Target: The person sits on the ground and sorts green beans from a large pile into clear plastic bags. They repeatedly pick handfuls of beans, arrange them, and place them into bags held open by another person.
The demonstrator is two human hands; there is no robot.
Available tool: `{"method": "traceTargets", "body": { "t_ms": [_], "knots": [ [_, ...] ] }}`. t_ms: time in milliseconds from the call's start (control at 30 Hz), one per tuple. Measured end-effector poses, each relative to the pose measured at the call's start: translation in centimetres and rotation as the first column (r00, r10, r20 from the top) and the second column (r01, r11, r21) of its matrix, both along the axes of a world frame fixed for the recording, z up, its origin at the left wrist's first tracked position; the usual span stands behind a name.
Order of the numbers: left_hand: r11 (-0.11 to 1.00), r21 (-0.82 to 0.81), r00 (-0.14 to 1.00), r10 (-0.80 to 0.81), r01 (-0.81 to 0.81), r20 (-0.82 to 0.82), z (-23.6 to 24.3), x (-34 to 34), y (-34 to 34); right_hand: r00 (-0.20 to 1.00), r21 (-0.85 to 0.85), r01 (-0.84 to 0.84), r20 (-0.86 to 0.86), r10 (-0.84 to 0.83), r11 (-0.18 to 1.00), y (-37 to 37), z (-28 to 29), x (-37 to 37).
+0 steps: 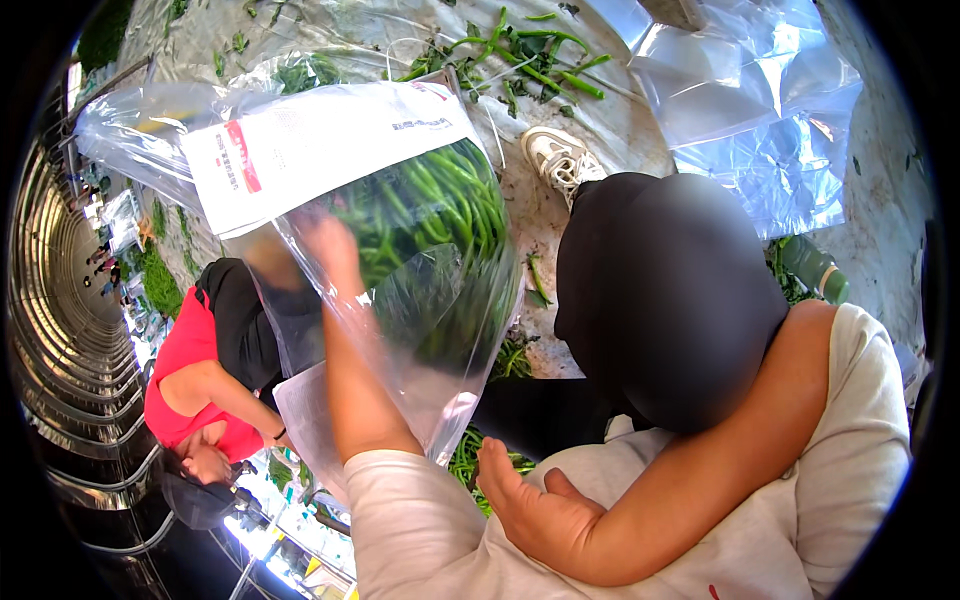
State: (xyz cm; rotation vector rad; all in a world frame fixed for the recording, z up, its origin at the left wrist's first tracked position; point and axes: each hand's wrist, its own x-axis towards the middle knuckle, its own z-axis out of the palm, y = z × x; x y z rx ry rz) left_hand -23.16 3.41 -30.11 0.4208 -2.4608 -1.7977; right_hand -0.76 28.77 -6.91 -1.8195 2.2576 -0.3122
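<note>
To us the peppers [440, 205] look bright green, the bag [450, 405] clear with white glare, its label [310, 155] white with a red block and dark print. Our shirt [740, 540] is off-white, our trousers [660, 290] black, our shoe [560, 157] cream. A co-worker's top [190, 350] shows red. The ground sheet [330, 30] is pale grey, stained brown; the bottle [812, 268], green.

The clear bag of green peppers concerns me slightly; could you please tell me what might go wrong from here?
The clear bag drapes loosely over the left hand, so its film might snag or tear. The right hand appears off the bag, so the green peppers could shift with less support. Loose peppers lie near the shoe and could get stepped on.
</note>
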Motion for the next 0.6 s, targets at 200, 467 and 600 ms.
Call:
{"method": "traceTargets", "body": {
  "t_ms": [200, 467, 600],
  "knots": [
    [0.962, -0.262, 0.988, -0.11, 0.079, -0.105, -2.9, 3.1, -4.2, 1.0, -0.006, 0.001, -0.008, -0.001, 1.0, -0.5, 0.2, 0.4],
    [0.628, -0.747, 0.966, -0.246, 0.217, 0.074, -2.0, 4.9, -7.3, 0.999, -0.028, -0.034, -0.006, 0.034, 0.999, -0.5, 0.0, 0.0],
    [0.299, -0.913, 0.917, -0.364, 0.279, 0.161, -1.9, 4.8, -0.5, 1.0, -0.007, -0.026, 0.006, 0.026, 1.0, -0.9, -0.4, -0.3]
  ]
}}
